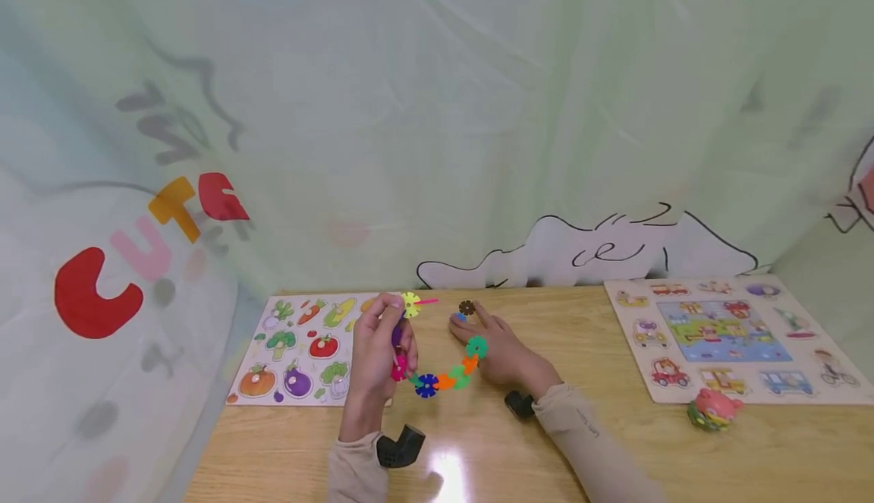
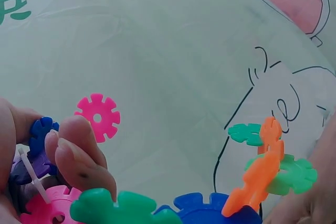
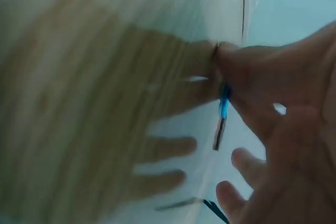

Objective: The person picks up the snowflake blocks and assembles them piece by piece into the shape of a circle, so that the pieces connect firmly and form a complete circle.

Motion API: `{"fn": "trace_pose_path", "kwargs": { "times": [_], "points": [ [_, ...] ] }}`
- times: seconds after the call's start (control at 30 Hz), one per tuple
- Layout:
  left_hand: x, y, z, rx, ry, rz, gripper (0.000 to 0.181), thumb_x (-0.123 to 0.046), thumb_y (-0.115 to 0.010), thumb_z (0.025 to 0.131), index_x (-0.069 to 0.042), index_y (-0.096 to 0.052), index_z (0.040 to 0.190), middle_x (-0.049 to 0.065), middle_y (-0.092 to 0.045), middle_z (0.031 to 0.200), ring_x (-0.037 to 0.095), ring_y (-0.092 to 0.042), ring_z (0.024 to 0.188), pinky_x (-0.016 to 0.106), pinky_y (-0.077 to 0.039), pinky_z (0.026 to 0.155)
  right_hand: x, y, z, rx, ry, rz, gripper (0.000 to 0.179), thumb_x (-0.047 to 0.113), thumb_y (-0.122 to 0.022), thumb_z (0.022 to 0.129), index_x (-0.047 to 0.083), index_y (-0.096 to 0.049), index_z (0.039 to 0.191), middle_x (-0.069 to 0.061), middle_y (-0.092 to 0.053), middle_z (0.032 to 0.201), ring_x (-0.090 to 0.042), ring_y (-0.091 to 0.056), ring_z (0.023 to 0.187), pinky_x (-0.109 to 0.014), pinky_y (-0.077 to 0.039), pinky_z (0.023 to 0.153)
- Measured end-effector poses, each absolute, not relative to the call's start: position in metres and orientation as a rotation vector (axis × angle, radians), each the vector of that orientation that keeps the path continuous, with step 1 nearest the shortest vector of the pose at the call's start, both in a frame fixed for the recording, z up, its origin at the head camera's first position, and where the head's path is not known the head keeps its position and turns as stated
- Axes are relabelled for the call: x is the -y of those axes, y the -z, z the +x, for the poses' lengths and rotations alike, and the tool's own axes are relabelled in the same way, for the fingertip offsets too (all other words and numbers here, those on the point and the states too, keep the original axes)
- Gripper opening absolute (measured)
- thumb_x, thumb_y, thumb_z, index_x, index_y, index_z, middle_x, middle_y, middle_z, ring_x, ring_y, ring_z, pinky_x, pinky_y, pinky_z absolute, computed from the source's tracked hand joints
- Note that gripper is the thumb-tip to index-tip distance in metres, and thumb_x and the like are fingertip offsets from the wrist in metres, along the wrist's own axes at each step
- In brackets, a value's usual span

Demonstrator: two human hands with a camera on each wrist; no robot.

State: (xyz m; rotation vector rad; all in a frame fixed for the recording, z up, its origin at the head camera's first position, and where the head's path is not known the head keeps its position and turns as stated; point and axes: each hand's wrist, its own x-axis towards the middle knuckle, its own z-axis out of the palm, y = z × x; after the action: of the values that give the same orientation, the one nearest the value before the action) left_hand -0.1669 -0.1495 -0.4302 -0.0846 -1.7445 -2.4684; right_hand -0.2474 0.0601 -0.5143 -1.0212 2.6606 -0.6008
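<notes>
My left hand (image 1: 372,353) grips a chain of notched plastic discs joined edge to edge. At its upper end are a yellow disc (image 1: 410,305) and a pink disc (image 2: 98,118). The rest curves down past a dark blue disc (image 1: 426,386) and orange ones to a green disc (image 1: 477,347), in front of my right hand (image 1: 501,350). That hand reaches down to the table, its fingertips at a light blue disc (image 1: 460,318) and a dark brown disc (image 1: 466,308). Both look flat on the wood. In the right wrist view, the blue disc (image 3: 224,103) appears edge-on beside the fingers.
A vegetable puzzle board (image 1: 307,347) lies left, partly behind my left hand. On the right lies a vehicle puzzle board (image 1: 642,336), with a pink and green toy figure (image 1: 714,410) at its front edge. A printed curtain (image 1: 437,146) hangs behind the wooden table (image 1: 273,457).
</notes>
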Motion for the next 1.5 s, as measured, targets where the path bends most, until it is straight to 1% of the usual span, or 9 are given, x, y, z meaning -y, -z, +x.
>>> {"fn": "trace_pose_path", "kwargs": {
  "times": [0.1,0.2,0.33,0.6,0.77,1.03,1.2,1.33,1.5],
  "points": [
    [0.150,0.431,-0.166,1.749,2.470,-0.083,0.019,-0.023,-0.046,0.114,-0.014,-0.051,0.099,-0.005,-0.045,0.060,0.010,-0.052,0.039,0.020,-0.045,0.037,-0.060,0.512,-0.244,-2.721,0.631,-1.001,0.047,-0.004,-0.055,0.103,0.006,-0.061,0.148,-0.012,-0.059,0.155,-0.049,-0.033,0.155,-0.066,-0.033,0.125],
    [0.150,0.432,-0.166,1.752,2.467,-0.096,0.018,-0.023,-0.046,0.114,-0.014,-0.051,0.099,-0.005,-0.045,0.060,0.010,-0.052,0.039,0.020,-0.045,0.038,-0.062,0.510,-0.242,-2.816,0.739,-0.986,0.023,0.000,-0.073,0.095,0.007,-0.079,0.115,-0.008,-0.079,0.117,-0.037,-0.066,0.119,-0.055,-0.055,0.107],
    [0.149,0.431,-0.166,1.754,2.471,-0.114,0.019,-0.024,-0.047,0.114,-0.014,-0.051,0.098,-0.005,-0.045,0.060,0.010,-0.053,0.040,0.020,-0.045,0.038,-0.068,0.511,-0.242,-2.899,0.809,-0.978,0.020,-0.005,-0.083,0.082,0.012,-0.076,0.086,0.004,-0.073,0.083,-0.016,-0.063,0.079,-0.037,-0.059,0.079],
    [0.145,0.429,-0.166,1.756,2.480,-0.126,0.021,-0.024,-0.048,0.114,-0.012,-0.050,0.096,-0.005,-0.045,0.060,0.010,-0.052,0.039,0.020,-0.045,0.038,-0.068,0.518,-0.240,-2.921,0.828,-0.814,0.038,-0.011,-0.080,0.083,0.009,-0.077,0.115,-0.011,-0.062,0.112,-0.026,-0.066,0.093,-0.043,-0.062,0.090],
    [0.145,0.429,-0.167,1.772,2.474,-0.130,0.021,-0.024,-0.048,0.114,-0.013,-0.050,0.096,-0.005,-0.045,0.060,0.010,-0.053,0.040,0.020,-0.046,0.038,-0.068,0.517,-0.239,-2.912,0.809,-0.759,0.030,-0.015,-0.074,0.084,0.009,-0.075,0.101,-0.006,-0.062,0.097,-0.021,-0.060,0.084,-0.040,-0.060,0.081],
    [0.144,0.430,-0.165,1.793,2.473,-0.123,0.020,-0.024,-0.048,0.114,-0.015,-0.051,0.097,-0.005,-0.046,0.060,0.009,-0.053,0.040,0.021,-0.046,0.038,-0.086,0.511,-0.240,-2.689,0.898,-0.590,0.024,0.007,-0.081,0.093,0.005,-0.063,0.109,-0.003,-0.058,0.087,-0.017,-0.052,0.079,-0.030,-0.048,0.070],
    [0.143,0.430,-0.165,1.794,2.463,-0.136,0.021,-0.026,-0.048,0.114,-0.014,-0.050,0.097,-0.006,-0.045,0.060,0.008,-0.053,0.040,0.020,-0.046,0.038,-0.103,0.499,-0.246,-2.723,1.091,-0.677,0.009,0.012,-0.073,0.100,0.006,-0.070,0.095,0.001,-0.056,0.074,-0.011,-0.047,0.066,-0.021,-0.038,0.059],
    [0.141,0.431,-0.165,1.788,2.468,-0.144,0.021,-0.024,-0.048,0.114,-0.013,-0.051,0.097,-0.006,-0.046,0.060,0.008,-0.053,0.040,0.020,-0.046,0.038,-0.111,0.478,-0.243,-2.645,1.448,-0.641,0.020,0.020,-0.065,0.107,0.002,-0.074,0.103,-0.004,-0.063,0.077,-0.017,-0.056,0.065,-0.022,-0.046,0.058],
    [0.136,0.430,-0.165,1.766,2.495,-0.137,0.019,-0.021,-0.048,0.113,-0.013,-0.053,0.096,-0.005,-0.046,0.060,0.009,-0.053,0.039,0.020,-0.045,0.037,-0.110,0.447,-0.228,-2.378,1.794,-0.565,0.030,0.019,-0.053,0.113,-0.004,-0.069,0.120,-0.008,-0.068,0.095,-0.021,-0.064,0.081,-0.026,-0.059,0.074]
  ]
}}
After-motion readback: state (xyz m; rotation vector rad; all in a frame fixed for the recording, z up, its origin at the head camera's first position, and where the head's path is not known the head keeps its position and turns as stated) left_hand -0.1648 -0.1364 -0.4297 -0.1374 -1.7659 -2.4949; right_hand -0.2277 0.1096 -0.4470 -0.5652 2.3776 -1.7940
